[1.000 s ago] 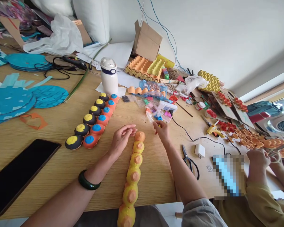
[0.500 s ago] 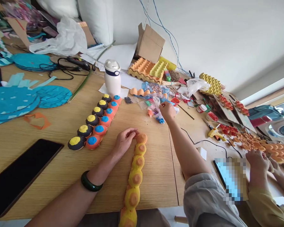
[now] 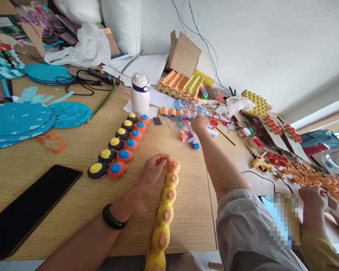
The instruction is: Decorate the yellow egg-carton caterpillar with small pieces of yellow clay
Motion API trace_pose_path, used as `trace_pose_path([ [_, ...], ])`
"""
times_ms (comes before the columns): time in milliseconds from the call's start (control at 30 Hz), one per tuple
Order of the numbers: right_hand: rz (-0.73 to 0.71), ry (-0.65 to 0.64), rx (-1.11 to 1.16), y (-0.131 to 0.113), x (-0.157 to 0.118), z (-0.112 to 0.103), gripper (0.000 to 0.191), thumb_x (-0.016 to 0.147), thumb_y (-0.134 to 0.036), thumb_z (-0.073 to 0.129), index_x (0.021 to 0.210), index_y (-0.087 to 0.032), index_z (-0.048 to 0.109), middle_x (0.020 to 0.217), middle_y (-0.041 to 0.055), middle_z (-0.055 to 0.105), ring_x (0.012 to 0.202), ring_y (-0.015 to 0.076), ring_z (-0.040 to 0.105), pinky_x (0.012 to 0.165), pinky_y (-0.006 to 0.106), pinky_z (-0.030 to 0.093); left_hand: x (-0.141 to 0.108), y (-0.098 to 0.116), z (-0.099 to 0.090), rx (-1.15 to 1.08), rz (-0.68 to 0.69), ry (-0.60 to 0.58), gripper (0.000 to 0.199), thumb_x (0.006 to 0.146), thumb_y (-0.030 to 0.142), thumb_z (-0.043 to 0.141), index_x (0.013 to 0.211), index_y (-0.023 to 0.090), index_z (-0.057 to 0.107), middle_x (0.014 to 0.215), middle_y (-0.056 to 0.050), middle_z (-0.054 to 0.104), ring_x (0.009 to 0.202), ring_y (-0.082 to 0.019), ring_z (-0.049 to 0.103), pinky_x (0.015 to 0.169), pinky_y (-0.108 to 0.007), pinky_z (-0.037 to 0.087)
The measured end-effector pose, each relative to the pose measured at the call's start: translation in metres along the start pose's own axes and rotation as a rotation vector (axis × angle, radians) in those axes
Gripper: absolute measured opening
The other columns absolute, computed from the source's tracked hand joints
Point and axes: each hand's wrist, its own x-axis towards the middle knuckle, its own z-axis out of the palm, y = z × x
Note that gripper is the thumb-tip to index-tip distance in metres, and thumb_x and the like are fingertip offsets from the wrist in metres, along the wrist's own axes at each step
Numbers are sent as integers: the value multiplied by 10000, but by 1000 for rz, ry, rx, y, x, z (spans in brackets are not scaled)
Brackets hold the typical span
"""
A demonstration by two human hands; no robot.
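And we're at the long egg-carton strip (image 3: pixel 165 214), rough moulded pulp painted yellow with orange centres, running toward the person across the wooden surface (image 3: pixel 186 226). The left hand (image 3: pixel 154 171), a green bangle (image 3: pixel 114 216) on its wrist, curls into a narrow grip right at the strip's orange end cup (image 3: pixel 173 166) (holding something or only touching? Can't tell from here). Over to the right hand (image 3: pixel 200 125), stretched out over a heap of clear plastic bags (image 3: pixel 188 133) of small coloured bits, fingers folded down and hidden, so its grip can't be called either. Just beside the strip lie two rows of rounded domes: black with yellow tops (image 3: pixel 115 143), orange with blue (image 3: pixel 124 156). Far right, a co-worker's hands (image 3: pixel 313 199) work among cut orange cups (image 3: pixel 335 190).
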Motion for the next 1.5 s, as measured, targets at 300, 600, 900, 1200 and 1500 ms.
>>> trace_pose_path([
  [300,63,-179,584,2,-77,-3,219,837,-156,653,1042,-132,726,1000,96,790,880,199,781,830,347,649,1,-3,-1,3,63,17,288,802,369,685,978,156,765,942,-103,802,922,-251,761,889,-413,614],
  [600,180,-408,1366,43,-221,-12,477,810,-512,807,1142,-191,686,853,34,798,573,127,679,581,301,631,-18,16,2,193,321,-23,305,973,373,609,1163,178,748,1122,-99,785,1057,-228,732,962,-341,577],
  [900,154,-409,1286,36,-261,-9,469,936,-558,667,1262,-224,715,617,-38,687,450,117,611,409,226,466,-30,21,12,532,764,-245,219,965,337,692,1123,226,795,1093,-90,809,1084,-237,718,1012,-401,554],
  [1200,108,-440,1326,39,-262,-11,337,875,-498,781,1075,-227,755,655,-27,718,511,139,665,530,287,597,-31,21,9,575,794,-174,155,942,352,742,1020,237,809,995,-52,825,1015,-213,742,953,-351,573],
  [1500,203,-224,1392,42,-255,-15,324,865,-518,777,1020,-244,700,867,23,778,688,159,714,575,297,631,-37,30,6,542,648,-12,275,1057,315,527,1151,217,766,1088,-57,807,1035,-189,737,968,-323,564],
])
